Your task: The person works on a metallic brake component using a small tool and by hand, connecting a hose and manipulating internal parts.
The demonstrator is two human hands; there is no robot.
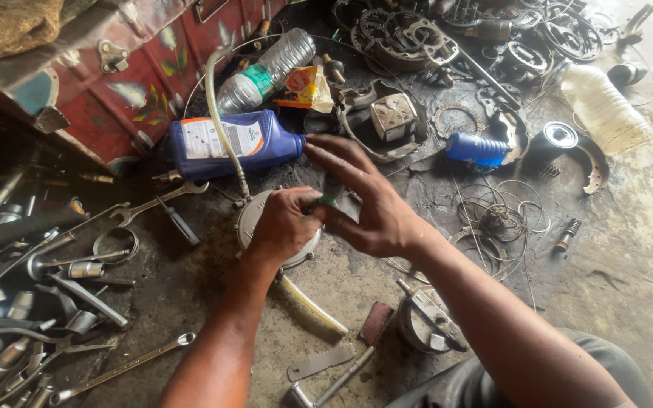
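My left hand is closed around a green-handled tool and rests on a round metal part lying on the oily floor. A hose curves up from that part past a blue oil bottle. My right hand hovers just right of the left one, fingers spread, holding nothing, its fingertips pointing toward the blue bottle's cap. The tool's tip is hidden by my hands.
Wrenches and sockets lie scattered at the left. A red painted metal box stands behind. A clear plastic bottle, a small blue can, wire rings, a yellowish hose piece and a round metal part lie around.
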